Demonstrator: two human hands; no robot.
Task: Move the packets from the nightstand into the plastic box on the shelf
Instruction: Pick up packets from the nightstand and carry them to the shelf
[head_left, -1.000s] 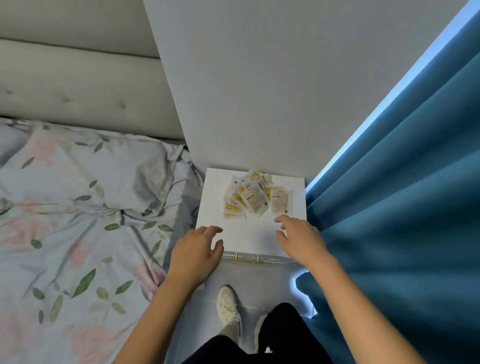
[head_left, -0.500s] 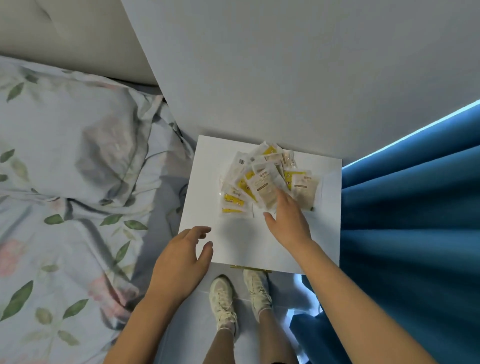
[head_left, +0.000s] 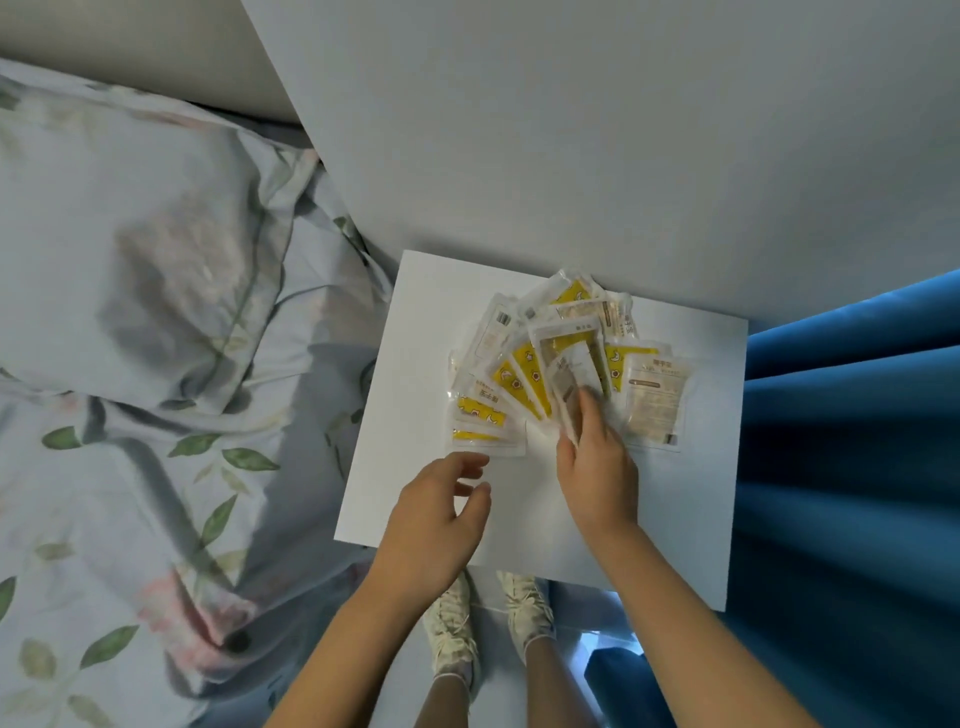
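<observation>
The packets (head_left: 561, 374) lie fanned out near the back edge of the nightstand (head_left: 415, 322), so each one shows an edge to take. The right hand (head_left: 597, 467) pinches one middle packet by its near end, while the left hand (head_left: 431, 525) hovers at the front edge, fingers (head_left: 470, 462) loosely spread and holding nothing, probably ready to gather more

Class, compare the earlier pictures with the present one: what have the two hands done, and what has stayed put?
The right hand moved forward from the nightstand's near edge onto the packets and now pinches one. The left hand moved forward toward the pile, holding nothing. The fanned packets remain on the nightstand.
</observation>
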